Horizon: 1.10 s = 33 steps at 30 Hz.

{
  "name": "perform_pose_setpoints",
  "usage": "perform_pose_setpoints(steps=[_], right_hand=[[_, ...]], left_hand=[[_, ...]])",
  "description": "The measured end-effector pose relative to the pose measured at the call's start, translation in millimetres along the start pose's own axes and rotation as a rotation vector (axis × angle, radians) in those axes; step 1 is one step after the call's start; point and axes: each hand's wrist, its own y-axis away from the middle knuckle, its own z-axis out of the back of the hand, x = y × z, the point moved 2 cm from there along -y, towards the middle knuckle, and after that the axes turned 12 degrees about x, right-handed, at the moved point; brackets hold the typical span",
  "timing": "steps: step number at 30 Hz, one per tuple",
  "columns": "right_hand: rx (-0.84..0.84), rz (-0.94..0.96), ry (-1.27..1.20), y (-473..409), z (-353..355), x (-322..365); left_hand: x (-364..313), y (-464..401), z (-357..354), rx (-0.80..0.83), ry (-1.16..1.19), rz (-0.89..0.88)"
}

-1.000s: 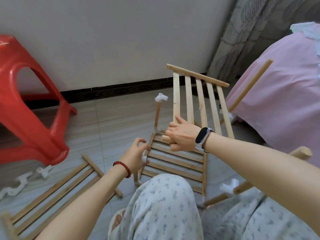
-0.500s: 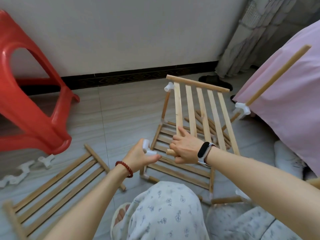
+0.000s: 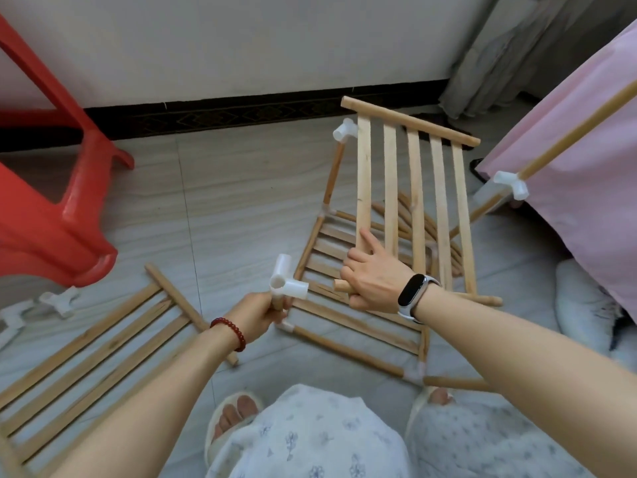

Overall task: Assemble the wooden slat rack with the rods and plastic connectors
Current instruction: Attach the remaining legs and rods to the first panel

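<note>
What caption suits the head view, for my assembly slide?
Left hand holds a corner post with its white connector; right hand brings the slat panel's rod end toward it.

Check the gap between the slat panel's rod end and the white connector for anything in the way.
Nothing visible blocks it: the rod end in the right hand faces the connector on the post the left hand grips.

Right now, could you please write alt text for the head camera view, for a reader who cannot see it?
A person's right hand grips the end rail of a tilted wooden slat panel, while the left hand holds the rod under a white plastic connector beside it. A partly built rack, a spare slat panel and a red stool are on the tiled floor.
</note>
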Motion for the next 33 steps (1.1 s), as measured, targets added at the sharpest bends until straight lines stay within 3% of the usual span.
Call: perform_pose_setpoints(steps=[8,12,16,24,33], right_hand=[[-0.052,0.020,0.041,-10.4,1.5,-18.7],[-0.067,0.045,0.049,-23.4,15.5,-19.0],[-0.134,0.119,0.035,-39.0,32.7,-10.9],[-0.187,0.205,0.105,-75.2,65.7,22.1],[-0.159,0.301,0.117,-77.1,61.2,22.5]], left_hand=[[-3.4,-9.6,-6.2,-0.238,0.014,-0.028],[13.3,10.0,-0.8,-0.455,0.090,0.054],[28.5,32.4,7.1,-0.463,0.171,0.090],[44.0,77.5,-8.9,-0.727,0.324,0.368],[12.3,39.4,-3.6,-0.844,0.363,0.404]])
